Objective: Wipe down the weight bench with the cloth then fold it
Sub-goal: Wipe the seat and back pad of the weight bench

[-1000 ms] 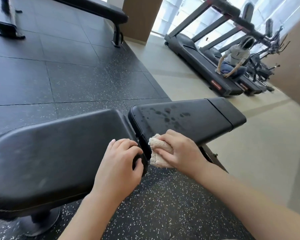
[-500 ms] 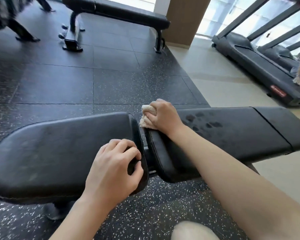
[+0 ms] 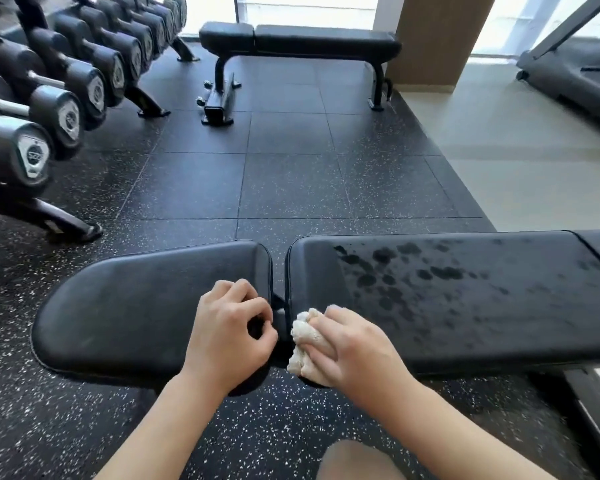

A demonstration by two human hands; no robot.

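A black padded weight bench point(image 3: 465, 306) runs across the view in two pads with a narrow gap between them. Dark wet spots speckle the right pad. My right hand point(image 3: 354, 348) grips a bunched cream cloth point(image 3: 303, 336) against the near left corner of the right pad, beside the gap. My left hand point(image 3: 229, 330) rests on the right end of the left pad point(image 3: 136, 306), fingers curled over its edge at the gap.
A dumbbell rack point(image 3: 49, 98) lines the far left. A second black bench point(image 3: 298, 43) stands at the back. A treadmill point(image 3: 575, 74) sits at the far right on pale flooring. Speckled rubber floor tiles point(image 3: 291, 185) lie between. My knee point(image 3: 357, 459) shows at the bottom.
My right hand has drawn the cloth from the far edge of the right pad back along the gap to its near corner. The view has tilted up and leftward; my left hand has stayed put.
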